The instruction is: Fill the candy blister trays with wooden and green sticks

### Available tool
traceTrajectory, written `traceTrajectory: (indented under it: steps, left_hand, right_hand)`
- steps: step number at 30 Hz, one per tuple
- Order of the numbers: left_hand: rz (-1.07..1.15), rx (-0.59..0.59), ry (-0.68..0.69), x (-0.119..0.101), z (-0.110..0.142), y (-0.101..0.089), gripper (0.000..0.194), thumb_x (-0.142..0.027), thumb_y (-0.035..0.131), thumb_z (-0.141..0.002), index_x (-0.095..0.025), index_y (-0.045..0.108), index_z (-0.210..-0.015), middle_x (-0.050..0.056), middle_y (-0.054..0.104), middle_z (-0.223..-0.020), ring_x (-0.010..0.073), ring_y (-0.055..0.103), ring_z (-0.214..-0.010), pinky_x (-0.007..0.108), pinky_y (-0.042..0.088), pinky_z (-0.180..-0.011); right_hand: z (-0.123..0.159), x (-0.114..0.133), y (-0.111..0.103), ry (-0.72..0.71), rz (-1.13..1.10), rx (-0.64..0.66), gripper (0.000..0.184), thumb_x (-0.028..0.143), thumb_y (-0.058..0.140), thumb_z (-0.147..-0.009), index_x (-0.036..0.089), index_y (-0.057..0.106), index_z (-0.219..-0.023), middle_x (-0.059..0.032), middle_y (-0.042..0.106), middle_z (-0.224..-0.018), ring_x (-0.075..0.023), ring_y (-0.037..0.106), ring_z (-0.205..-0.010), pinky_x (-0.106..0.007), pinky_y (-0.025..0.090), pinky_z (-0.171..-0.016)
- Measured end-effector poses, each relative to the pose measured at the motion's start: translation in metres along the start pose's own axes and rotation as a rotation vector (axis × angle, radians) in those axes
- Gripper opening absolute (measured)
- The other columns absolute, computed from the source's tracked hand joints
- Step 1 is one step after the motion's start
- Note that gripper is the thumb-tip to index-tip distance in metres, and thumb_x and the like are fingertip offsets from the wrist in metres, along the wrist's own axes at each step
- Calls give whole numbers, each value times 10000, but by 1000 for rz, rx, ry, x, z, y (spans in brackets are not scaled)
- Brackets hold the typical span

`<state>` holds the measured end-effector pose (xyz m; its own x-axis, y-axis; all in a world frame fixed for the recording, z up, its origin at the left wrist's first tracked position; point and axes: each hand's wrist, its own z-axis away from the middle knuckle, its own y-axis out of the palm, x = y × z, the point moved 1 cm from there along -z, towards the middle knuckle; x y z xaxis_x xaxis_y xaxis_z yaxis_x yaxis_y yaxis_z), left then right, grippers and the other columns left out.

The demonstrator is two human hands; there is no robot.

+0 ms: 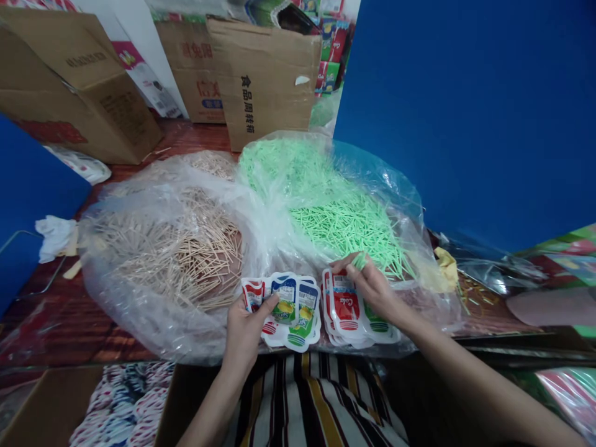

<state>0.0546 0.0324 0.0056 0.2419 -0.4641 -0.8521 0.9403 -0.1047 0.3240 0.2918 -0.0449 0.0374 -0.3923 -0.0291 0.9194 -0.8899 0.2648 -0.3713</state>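
Observation:
In my left hand [246,329] is a fanned set of small flat packets [284,307] with red cola and green-and-blue lemon drink prints, the thumb pressed on top. My right hand [372,287] has its fingers pinched round a few short green sticks [359,261]. It hovers over a second stack of similar packets [344,307], marked "Cola" on top, at the table's front edge. Just beyond it spreads a heap of green sticks [344,220] in an opened clear plastic bag. Thin tan sticks [209,248] fill another clear bag, beyond my left hand.
Cardboard boxes [270,81] stand along the back, with another box [79,87] at the back left. Blue panels [475,112] rise on both sides. A yellow cloth-like scrap [446,270] lies to the right. Below the table, an open carton holds striped, twisted pieces [125,403].

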Motion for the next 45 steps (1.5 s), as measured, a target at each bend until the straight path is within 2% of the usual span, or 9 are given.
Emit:
traceTrajectory:
  steps: [4,10,17,24,27,31,36,40,45]
  left_hand:
    - [-14,24,9,2,1,3,320,-253,816,-586,-127,668,-839,41,743,-806,195,693,-688,306,562,-664]
    - [-5,41,10,2,5,7,369,-254,816,-586,-119,675,-900,63,746,-859,208,701,-744,327,563,-721]
    - [-14,9,6,1,5,2,399,-276,833,-550,-100,681,-874,82,747,-839,215,698,-702,341,567,-695]
    - [-15,22,9,1,6,4,371,-267,830,-557,-127,673,-862,49,747,-821,197,695,-694,317,561,-688]
    - [-56,17,11,2,6,7,337,-273,824,-568,-136,676,-839,35,746,-799,189,690,-687,300,554,-675]
    - [-135,47,7,2,4,11,300,-288,815,-575,-134,695,-804,39,744,-769,195,685,-672,297,544,-666]
    - [-154,156,2,3,5,19,278,-252,807,-578,-137,719,-815,54,751,-824,202,689,-744,304,535,-744]
    - [-120,204,-49,5,6,22,301,-252,804,-583,-140,719,-850,58,752,-851,207,690,-763,326,534,-771]
    - [-75,197,-74,6,4,19,327,-255,818,-563,-142,714,-852,51,748,-826,202,685,-738,329,536,-757]
  right_hand:
    - [9,-19,6,-27,-14,4,169,389,436,-932,245,523,-927,-54,625,-1034,-214,574,-1036,-381,409,-944]
    - [6,-14,2,13,-155,-1,138,353,465,-927,228,504,-886,-45,634,-965,-204,583,-1032,-366,426,-912]
    - [8,-21,3,59,-119,-24,119,335,524,-896,218,537,-911,-47,648,-995,-185,605,-921,-329,454,-828]
    - [8,-22,3,5,-56,-16,194,363,455,-928,224,580,-875,-46,642,-947,-210,591,-1009,-341,434,-874]
    - [7,-13,3,25,-109,-33,236,405,446,-927,220,573,-856,-54,643,-953,-220,589,-1027,-370,419,-922]
    - [1,12,8,125,-359,-103,261,470,451,-907,237,537,-826,-46,645,-872,-241,619,-994,-403,453,-901]
    - [-15,48,32,137,-668,-105,160,446,478,-897,287,473,-911,-12,631,-827,-241,639,-986,-453,467,-916]
    - [-26,60,53,86,-665,-14,200,469,421,-918,280,486,-915,-13,663,-900,-220,637,-995,-456,440,-970]
    - [-27,55,66,115,-578,75,275,487,390,-930,261,543,-900,-23,683,-1019,-197,632,-982,-414,448,-959]
